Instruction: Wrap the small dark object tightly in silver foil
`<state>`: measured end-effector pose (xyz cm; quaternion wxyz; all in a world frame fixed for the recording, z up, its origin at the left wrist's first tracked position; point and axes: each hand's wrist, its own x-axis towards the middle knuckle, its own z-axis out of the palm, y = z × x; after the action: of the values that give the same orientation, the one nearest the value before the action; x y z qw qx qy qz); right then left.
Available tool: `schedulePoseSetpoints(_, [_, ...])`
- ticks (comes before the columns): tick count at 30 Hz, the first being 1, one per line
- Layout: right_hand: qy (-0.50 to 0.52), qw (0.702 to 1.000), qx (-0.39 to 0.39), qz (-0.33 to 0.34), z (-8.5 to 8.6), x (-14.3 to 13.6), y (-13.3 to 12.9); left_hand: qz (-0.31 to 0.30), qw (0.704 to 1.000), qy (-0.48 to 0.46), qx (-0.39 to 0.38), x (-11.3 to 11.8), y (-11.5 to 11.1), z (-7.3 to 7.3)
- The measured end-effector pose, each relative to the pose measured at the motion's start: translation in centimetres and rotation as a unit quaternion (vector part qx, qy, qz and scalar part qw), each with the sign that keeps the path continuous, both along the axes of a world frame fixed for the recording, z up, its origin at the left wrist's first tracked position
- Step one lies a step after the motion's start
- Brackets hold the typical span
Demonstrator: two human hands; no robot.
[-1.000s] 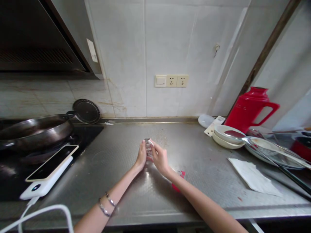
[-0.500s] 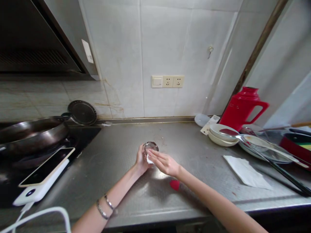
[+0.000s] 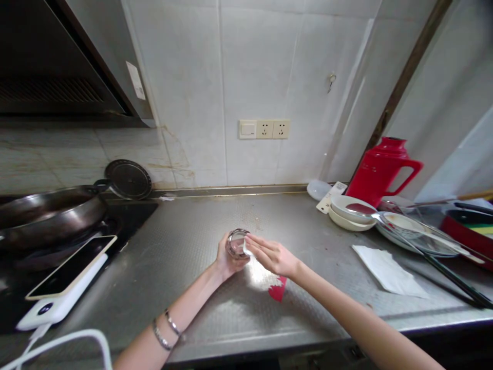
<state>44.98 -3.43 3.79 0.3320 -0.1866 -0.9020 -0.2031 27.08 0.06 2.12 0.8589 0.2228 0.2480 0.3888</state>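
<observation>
Above the steel counter [image 3: 185, 231], my left hand [image 3: 226, 261] is wrapped round a small clear glass jar [image 3: 233, 240], its round mouth tilted up towards me. My right hand [image 3: 274, 255] pinches a white paper tissue [image 3: 246, 250] against the right side of the jar's rim. The fingertips sit at the rim, and part of the tissue is hidden under them. Below my right wrist a red piece with a jagged edge [image 3: 278, 290] lies on the counter, partly covered by the forearm.
On the left stand a pan [image 3: 54, 213] on the stove, a phone [image 3: 71, 267] and a white power bank [image 3: 57, 312] with a cable. To the right are a folded tissue [image 3: 387, 270], stacked bowls [image 3: 350, 218], a red thermos [image 3: 379, 172] and long utensils [image 3: 442, 270].
My right hand has moved right with the tissue, from over the jar's mouth to its right edge. More of the jar's opening and of the red piece shows.
</observation>
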Motion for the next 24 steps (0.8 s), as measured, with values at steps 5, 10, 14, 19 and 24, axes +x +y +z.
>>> schedulePoseSetpoints(5, [0.081,0.994,-0.028,-0.06,-1.9,-1.2,-0.4,-0.002,0.999,0.034,-0.003,0.5,-0.4,-0.2])
schedulePoseSetpoints(10, [0.211,0.965,-0.081,-0.132,-3.5,-3.3,-0.3,0.025,0.995,0.09,0.021,0.8,-0.7,-0.6])
schedulePoseSetpoints(14, [0.284,0.941,-0.117,-0.146,-3.0,-4.6,0.1,0.029,0.993,0.103,0.047,0.8,-0.9,-0.5])
schedulePoseSetpoints(19, [0.276,0.947,-0.104,-0.129,-1.9,-5.6,0.1,0.045,0.993,0.098,0.038,0.9,-0.9,-0.8])
schedulePoseSetpoints(24, [0.174,0.976,-0.079,-0.101,-1.2,-6.5,-0.6,0.084,0.99,0.11,0.024,0.8,-0.6,-1.2])
